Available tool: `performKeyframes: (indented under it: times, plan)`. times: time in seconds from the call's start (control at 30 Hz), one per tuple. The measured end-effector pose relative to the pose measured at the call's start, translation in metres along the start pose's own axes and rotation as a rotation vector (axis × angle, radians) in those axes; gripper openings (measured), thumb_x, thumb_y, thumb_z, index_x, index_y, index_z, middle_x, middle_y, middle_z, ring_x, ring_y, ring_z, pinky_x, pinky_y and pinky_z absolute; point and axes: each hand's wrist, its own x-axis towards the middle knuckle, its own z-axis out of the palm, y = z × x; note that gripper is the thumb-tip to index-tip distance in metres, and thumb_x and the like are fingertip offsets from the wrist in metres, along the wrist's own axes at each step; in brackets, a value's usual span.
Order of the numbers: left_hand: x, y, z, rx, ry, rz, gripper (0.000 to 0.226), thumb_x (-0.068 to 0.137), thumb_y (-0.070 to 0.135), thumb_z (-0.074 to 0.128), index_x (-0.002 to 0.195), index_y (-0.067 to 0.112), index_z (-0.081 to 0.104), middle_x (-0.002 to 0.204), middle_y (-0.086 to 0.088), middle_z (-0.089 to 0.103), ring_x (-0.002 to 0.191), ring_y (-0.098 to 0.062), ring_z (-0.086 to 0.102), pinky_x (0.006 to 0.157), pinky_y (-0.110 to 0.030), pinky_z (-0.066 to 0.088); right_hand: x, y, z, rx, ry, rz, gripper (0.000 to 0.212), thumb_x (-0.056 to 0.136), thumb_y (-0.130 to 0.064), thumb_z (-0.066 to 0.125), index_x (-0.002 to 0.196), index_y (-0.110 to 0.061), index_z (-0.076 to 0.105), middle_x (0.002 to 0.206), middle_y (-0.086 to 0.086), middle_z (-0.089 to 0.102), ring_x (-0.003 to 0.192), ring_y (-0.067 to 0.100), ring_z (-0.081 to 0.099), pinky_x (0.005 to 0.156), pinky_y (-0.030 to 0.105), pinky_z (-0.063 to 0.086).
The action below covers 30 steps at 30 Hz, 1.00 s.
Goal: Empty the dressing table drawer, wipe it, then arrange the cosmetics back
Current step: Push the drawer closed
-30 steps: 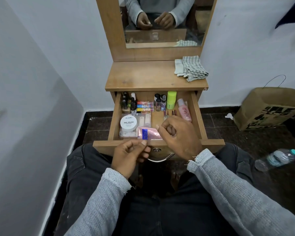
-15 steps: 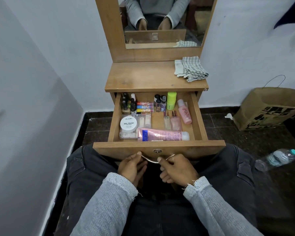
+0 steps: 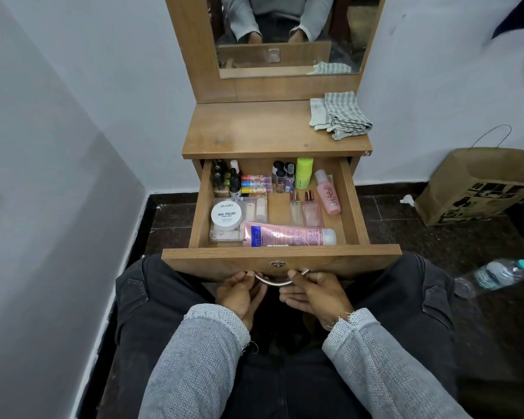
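Just left of centre in the lower middle of the frame, the left hand curls its fingers on the left end of the metal handle. Right of it, the right hand hooks the handle's other end. The drawer lies directly above both hands, open and full, the pink tube lying left-to-right along its front wall, equally near either hand.
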Motion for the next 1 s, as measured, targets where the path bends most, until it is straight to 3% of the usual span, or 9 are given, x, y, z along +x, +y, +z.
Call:
performKeyframes:
  times: [0.07,0.27,0.43,0.6,0.77,1.0]
  plan:
    - [0.002,0.001,0.002,-0.011,0.004,0.008,0.016,0.095,-0.003,0.049,0.083,0.008,0.050,0.078,-0.008,0.060,0.073,-0.015,0.060,0.069,-0.029,0.053,0.002,0.000,0.000,0.023,-0.006,-0.009,0.020,0.096,-0.016,0.057,0.096,0.004,0.061,0.078,0.020,0.068,0.061,0.018,0.070,0.060,0.021,0.058]
    - [0.017,0.010,0.010,-0.027,0.004,0.019,0.013,0.095,-0.002,0.049,0.087,0.008,0.050,0.078,-0.007,0.059,0.073,-0.015,0.060,0.052,-0.021,0.056,0.015,-0.007,0.003,0.092,-0.023,-0.035,0.018,0.096,-0.016,0.057,0.093,0.002,0.062,0.080,0.019,0.069,0.066,0.019,0.071,0.064,0.021,0.058]
    - [0.027,0.022,0.029,-0.024,0.011,0.046,0.016,0.095,-0.003,0.049,0.084,0.009,0.049,0.077,-0.006,0.059,0.073,-0.014,0.060,0.063,-0.026,0.056,0.033,-0.019,0.004,0.178,-0.027,-0.091,0.019,0.096,-0.013,0.057,0.102,0.003,0.062,0.083,0.015,0.070,0.074,0.021,0.072,0.066,0.022,0.059]
    - [0.042,0.037,0.052,-0.014,0.029,0.073,0.019,0.095,-0.003,0.049,0.082,0.010,0.047,0.078,-0.007,0.058,0.071,-0.014,0.058,0.071,-0.030,0.052,0.056,-0.036,0.008,0.219,-0.026,-0.141,0.014,0.096,-0.013,0.057,0.097,-0.001,0.061,0.082,0.014,0.070,0.069,0.018,0.072,0.067,0.022,0.059]
    - [0.061,0.054,0.072,-0.022,0.047,0.086,0.017,0.094,-0.002,0.052,0.083,0.010,0.048,0.080,-0.005,0.059,0.074,-0.013,0.059,0.053,-0.022,0.056,0.081,-0.057,0.012,0.234,-0.011,-0.162,0.015,0.095,-0.014,0.059,0.100,0.001,0.061,0.082,0.014,0.071,0.068,0.019,0.073,0.062,0.022,0.058]
    - [0.088,0.075,0.098,0.008,0.065,0.124,0.017,0.093,-0.002,0.054,0.081,0.010,0.049,0.080,-0.006,0.059,0.071,-0.014,0.059,0.052,-0.024,0.056,0.109,-0.086,0.018,0.253,0.007,-0.184,0.017,0.094,-0.013,0.061,0.101,0.002,0.061,0.084,0.016,0.071,0.068,0.021,0.073,0.063,0.023,0.059]
